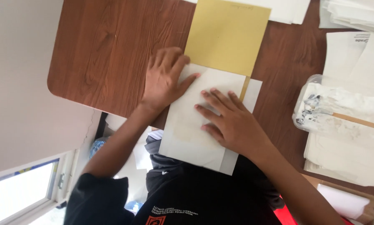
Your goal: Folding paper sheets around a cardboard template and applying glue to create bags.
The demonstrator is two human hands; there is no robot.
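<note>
Left hand (pixel 164 79) lies flat, fingers together, on the left edge of a white sheet (pixel 191 125). Right hand (pixel 230 121) presses the sheet's middle, fingers slightly spread. Neither pinches anything. The sheet lies on a wooden table (pixel 108 50), overlapping a yellow sheet (pixel 228 35). To the right, a plastic tub (pixel 320 104), apparently holding paste, sits among stacked papers (pixel 349 158).

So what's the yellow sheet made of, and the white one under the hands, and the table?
The yellow sheet looks like matte card or thick paper: flat, stiff-edged, no shine. The white sheet under the left hand and right hand seems thin paper, slightly stained. The table shows brown wood grain, possibly a smooth laminate.
</note>
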